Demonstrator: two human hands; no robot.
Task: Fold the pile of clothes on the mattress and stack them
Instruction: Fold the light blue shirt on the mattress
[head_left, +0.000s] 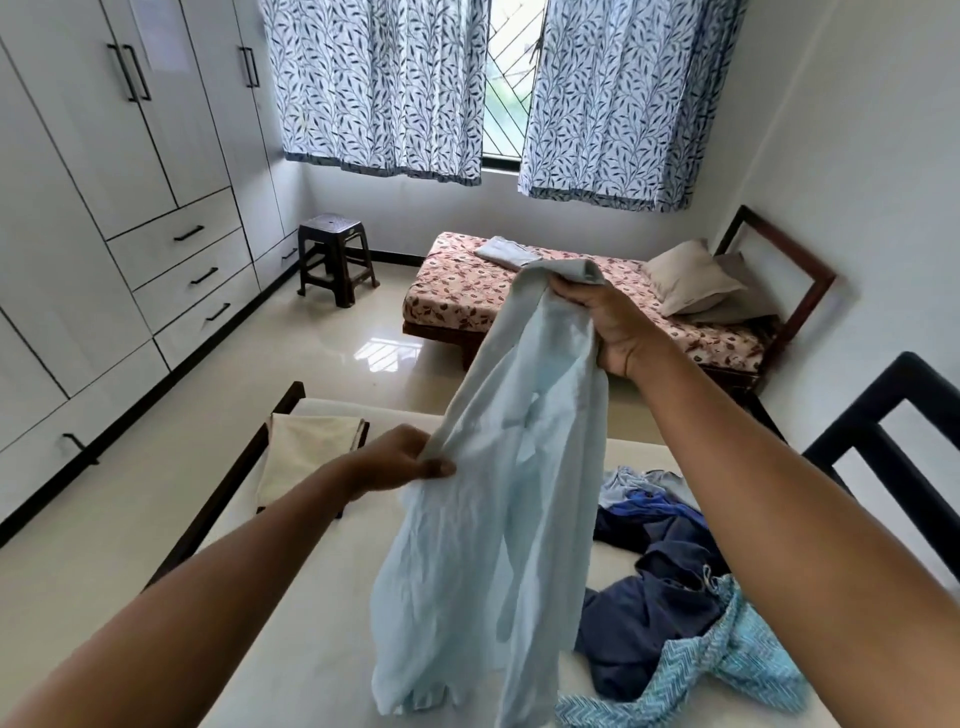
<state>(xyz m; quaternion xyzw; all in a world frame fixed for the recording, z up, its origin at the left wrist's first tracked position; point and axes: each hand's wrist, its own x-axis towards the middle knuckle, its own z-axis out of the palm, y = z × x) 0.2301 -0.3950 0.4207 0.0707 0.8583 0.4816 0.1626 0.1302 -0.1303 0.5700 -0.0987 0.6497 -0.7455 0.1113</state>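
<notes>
Hanging over the near mattress, a pale blue shirt is held clear of the surface, its lower hem trailing close to the mattress at the bottom of the view; whether the hem touches cannot be told. To the right of the shirt, on the same mattress, lies the unfolded pile of clothes: a navy garment, a teal zigzag-patterned garment at the near end, and blue and grey pieces at the far end. All are crumpled and none shows a fold. The left hand pinches one edge of the shirt between thumb and curled fingers at mid height. The right hand is raised higher and farther out, fingers closed around a bunched upper part of the shirt, probably near the collar or shoulder. At the far left corner of the mattress rests a folded cream cloth, flat and squared; it appears to be the start of the stack. Judged from this layout, the task is at an early stage: one item is folded, the shirt is in hand for folding, and the whole pile is left to be processed. Beyond the mattress, across the glossy floor, stands a second bed with a floral sheet, a folded pale item and pillows; a dark stool stands beside it, under leaf-print curtains.
</notes>
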